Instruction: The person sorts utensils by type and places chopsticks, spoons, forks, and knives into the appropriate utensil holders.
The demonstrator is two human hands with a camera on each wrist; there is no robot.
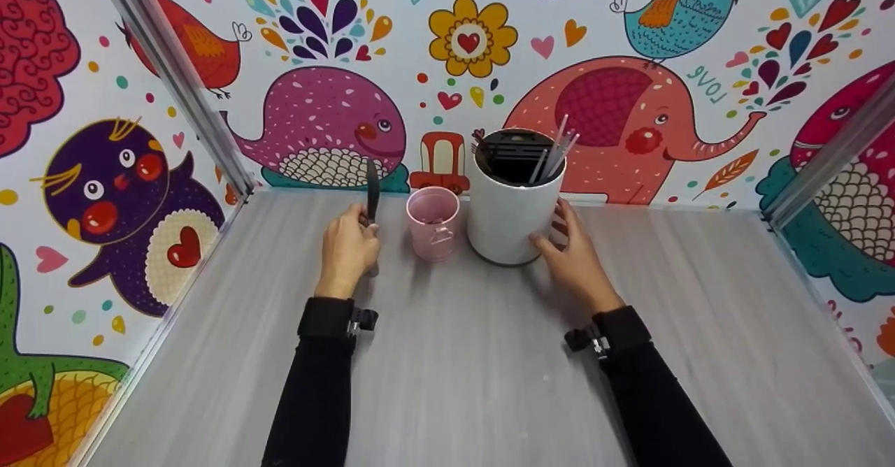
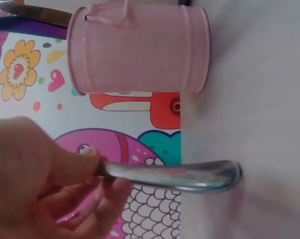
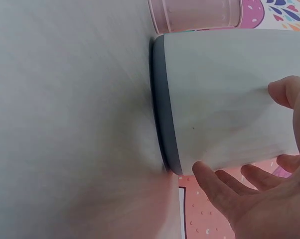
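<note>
My left hand (image 1: 347,247) grips a metal knife (image 1: 373,189) and holds it upright, blade up, just left of a small pink cup (image 1: 433,224). In the left wrist view the left hand's fingers (image 2: 65,189) curl round the knife's handle (image 2: 190,177), whose end touches the table beside the pink cup (image 2: 140,50). My right hand (image 1: 573,254) wraps the right side of a white canister (image 1: 510,219) that holds several utensils. Close up, the thumb (image 3: 284,92) presses the white canister (image 3: 215,99) and the other fingers (image 3: 215,186) reach round its far side.
The grey table (image 1: 454,369) is walled on three sides by panels with bright cartoon animals (image 1: 328,124). Metal frame posts (image 1: 175,75) stand at the back corners. Cup and canister stand close together near the back wall.
</note>
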